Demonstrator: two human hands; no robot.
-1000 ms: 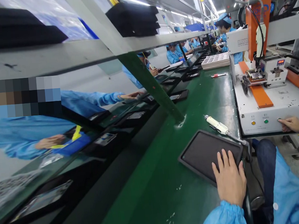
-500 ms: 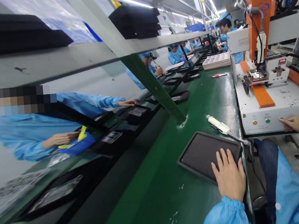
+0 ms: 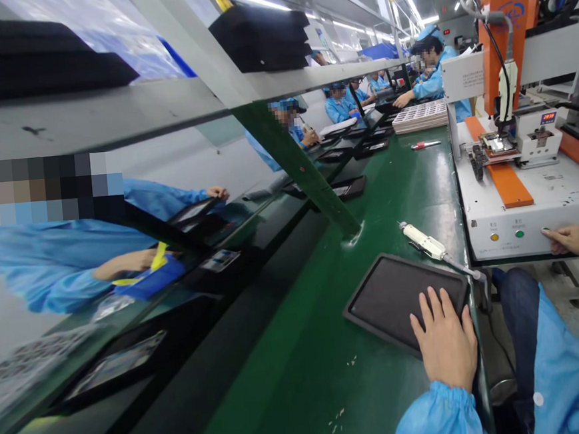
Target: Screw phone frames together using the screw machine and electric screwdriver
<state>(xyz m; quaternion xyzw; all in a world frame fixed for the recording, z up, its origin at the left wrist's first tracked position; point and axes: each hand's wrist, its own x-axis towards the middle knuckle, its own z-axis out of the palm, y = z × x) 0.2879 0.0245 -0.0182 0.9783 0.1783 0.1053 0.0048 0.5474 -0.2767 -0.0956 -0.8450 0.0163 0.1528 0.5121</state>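
My left hand (image 3: 445, 340) lies flat, fingers spread, on a black tray (image 3: 394, 293) near the front edge of the green bench (image 3: 330, 347). My right hand (image 3: 570, 239) rests against the front panel of a white machine (image 3: 529, 208), a fingertip on a dark button; its fingers are curled. An orange slide (image 3: 506, 184) runs across the machine's top, under a screwdriver head on an orange column (image 3: 502, 20). A white electric screwdriver (image 3: 423, 240) lies on the bench just beyond the tray.
A conveyor with dark trays (image 3: 347, 187) runs along the left. Across it sit co-workers in blue coats (image 3: 71, 247). A slanted green post (image 3: 306, 175) holds a shelf with black stacks (image 3: 260, 39). White trays (image 3: 419, 116) and a red pen (image 3: 424, 145) lie farther along.
My two hands have stayed where they were. Across the belt, a co-worker's outstretched hand has drawn back to the left and lifted a dark tray.
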